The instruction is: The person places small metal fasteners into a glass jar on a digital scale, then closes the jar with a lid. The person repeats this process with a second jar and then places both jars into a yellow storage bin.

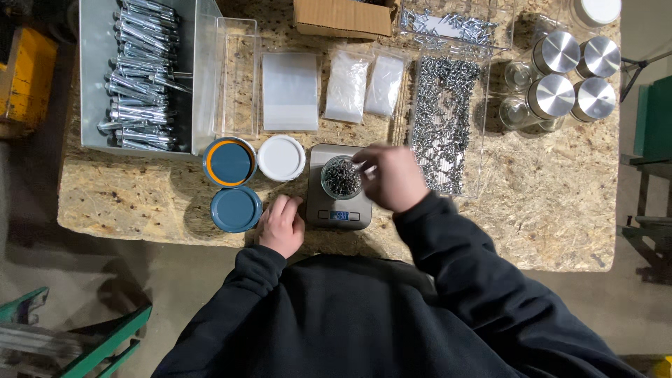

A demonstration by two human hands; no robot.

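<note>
Head view, looking straight down on my station. The small glass jar (341,177) stands upright on the kitchen scale (339,194), mouth up toward the camera, so its long axis runs along my line of sight; it is filled near the rim with small grey screws. The scale sits at the near edge of the chipboard surface (553,203), its display toward me.

My right hand (392,178) is at the jar's right rim, fingers curled and pinched together over the mouth; I cannot tell whether a screw sits between the fingertips. My left hand (282,225) lies on the surface just left of the scale, fingers loosely bent, holding nothing, thumb side close to the scale's edge.

Containers, left to right. A grey metal bin (94,84) holds long bolts lying mostly crosswise. Beside it stands a clear plastic box (238,77) with nothing visible in it. Below these lie two blue lids (236,208) and one white lid (281,158), all flat. Three clear plastic bags (346,87) lie flat behind the scale. A clear tray (448,122) right of the scale is full of loose screws, long axis running away from me. Four metal-lidded jars (563,73) cluster at far right, upright. A cardboard box (343,17) sits at the far edge.
</note>
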